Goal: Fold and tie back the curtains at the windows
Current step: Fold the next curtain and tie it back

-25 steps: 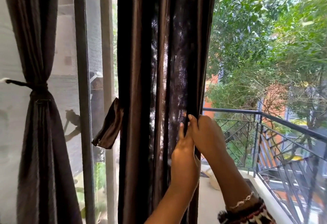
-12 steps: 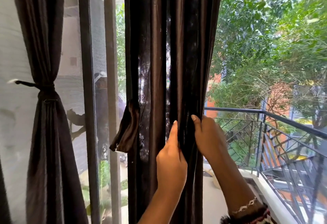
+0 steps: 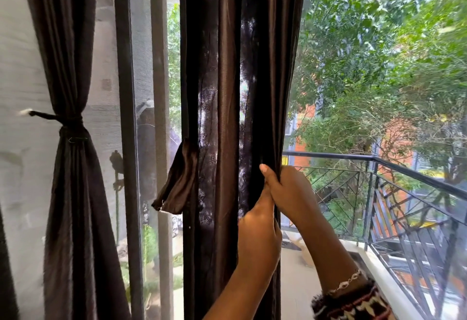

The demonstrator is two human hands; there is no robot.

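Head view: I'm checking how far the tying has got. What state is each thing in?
left curtain: gathered and tied back.
middle curtain: hanging, bunched in folds, untied.
strap: dangling loose at the middle curtain's left edge.
left hand: grips the middle curtain's folds.
right hand: pinches the middle curtain's right edge, just above the left hand.

Bright daylight pours in from the far right, where the trees (image 3: pixel 379 54) look washed out and smeared toward the edge. The dark curtain (image 3: pixel 227 67) is backlit, with light glowing through its thin patches and a soft sheen on its folds. The railing (image 3: pixel 328 155) bends with wide-angle distortion.
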